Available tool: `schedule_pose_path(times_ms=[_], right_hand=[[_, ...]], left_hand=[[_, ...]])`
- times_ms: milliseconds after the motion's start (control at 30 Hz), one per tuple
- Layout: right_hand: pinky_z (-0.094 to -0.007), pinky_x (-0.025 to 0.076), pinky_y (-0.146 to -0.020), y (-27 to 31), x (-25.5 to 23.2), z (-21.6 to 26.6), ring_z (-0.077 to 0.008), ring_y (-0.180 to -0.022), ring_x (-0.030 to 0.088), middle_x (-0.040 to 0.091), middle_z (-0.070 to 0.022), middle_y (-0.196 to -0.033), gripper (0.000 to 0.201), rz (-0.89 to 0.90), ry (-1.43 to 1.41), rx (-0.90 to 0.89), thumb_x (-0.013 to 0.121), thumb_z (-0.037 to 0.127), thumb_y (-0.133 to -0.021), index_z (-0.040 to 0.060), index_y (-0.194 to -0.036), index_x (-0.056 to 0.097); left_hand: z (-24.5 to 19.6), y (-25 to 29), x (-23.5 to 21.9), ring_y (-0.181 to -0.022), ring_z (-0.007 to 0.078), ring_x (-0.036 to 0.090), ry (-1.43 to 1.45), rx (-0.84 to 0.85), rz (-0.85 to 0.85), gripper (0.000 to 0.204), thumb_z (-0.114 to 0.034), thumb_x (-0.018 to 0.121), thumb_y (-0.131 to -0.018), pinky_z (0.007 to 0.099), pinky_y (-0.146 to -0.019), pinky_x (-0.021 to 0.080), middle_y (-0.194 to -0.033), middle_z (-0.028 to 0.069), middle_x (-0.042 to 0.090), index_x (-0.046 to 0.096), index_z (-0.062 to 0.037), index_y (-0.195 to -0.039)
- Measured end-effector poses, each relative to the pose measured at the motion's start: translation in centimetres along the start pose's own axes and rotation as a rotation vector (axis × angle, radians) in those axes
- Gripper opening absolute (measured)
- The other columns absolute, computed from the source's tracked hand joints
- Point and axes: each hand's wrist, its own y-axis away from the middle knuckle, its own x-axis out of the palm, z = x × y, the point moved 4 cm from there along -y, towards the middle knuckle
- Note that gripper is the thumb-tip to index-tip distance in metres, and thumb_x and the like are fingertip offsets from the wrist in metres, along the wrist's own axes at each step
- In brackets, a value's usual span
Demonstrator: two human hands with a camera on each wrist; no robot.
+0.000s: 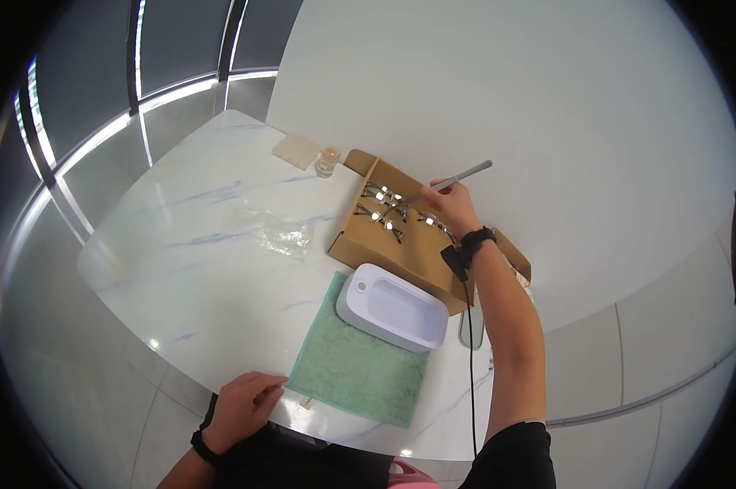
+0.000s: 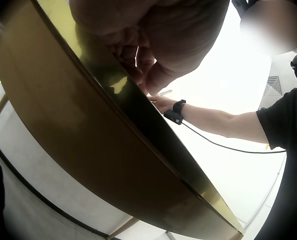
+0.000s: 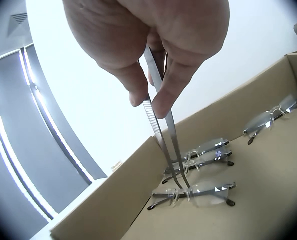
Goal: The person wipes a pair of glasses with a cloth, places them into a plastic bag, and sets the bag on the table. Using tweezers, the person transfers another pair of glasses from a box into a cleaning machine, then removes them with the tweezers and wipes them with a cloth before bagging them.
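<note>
My right hand (image 1: 452, 205) pinches a pair of metal tweezers (image 3: 154, 117) over an open cardboard box (image 1: 421, 254). In the right wrist view the bent tips stand slightly apart, right at the bridge of a pair of rimless eyeglasses (image 3: 211, 192). Behind it lie more eyeglasses (image 3: 208, 159), and another pair (image 3: 273, 118) sits further right in the box. My left hand (image 1: 242, 406) rests at the table's near edge, fingers relaxed and holding nothing, fingertips beside the corner of a green towel (image 1: 352, 375).
A pale lavender tub (image 1: 401, 310) stands on the towel, close to the box. Crumpled clear plastic (image 1: 286, 236) lies left of the box. Behind are a small glass jar (image 1: 326, 165) and a beige pad (image 1: 296, 151). A black cable (image 1: 471, 367) hangs from my right wrist.
</note>
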Motion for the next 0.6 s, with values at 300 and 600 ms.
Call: schedule_pose_path(times_ms=[300, 600], right_hand=[[-0.0291, 0.054, -0.069, 2.8, 0.8, 1.6, -0.0151, -0.076, 0.068, 0.071, -0.0098, -0.083, 0.027, -0.059, 0.320, -0.217, 0.075, 0.010, -0.082, -0.0030, -0.103, 0.065], [-0.0298, 0.055, -0.073, 7.0, 0.5, 3.8, -0.0183, -0.078, 0.070, 0.072, -0.0119, -0.086, 0.023, -0.078, 0.346, -0.332, 0.074, 0.008, -0.084, -0.0014, -0.103, 0.064]], left_hand=[[0.0, 0.0, 0.0, -0.061, 0.0165, 0.062, -0.017, 0.006, -0.001, 0.018, -0.006, 0.069, -0.085, 0.0268, -0.057, 0.050, -0.085, 0.0084, 0.068, 0.072, -0.0054, -0.103], [-0.3, 0.1, 0.0, -0.061, 0.0154, 0.061, -0.009, 0.013, -0.011, 0.018, -0.006, 0.068, -0.086, 0.0265, -0.058, 0.050, -0.084, 0.0078, 0.068, 0.071, -0.0052, -0.103]])
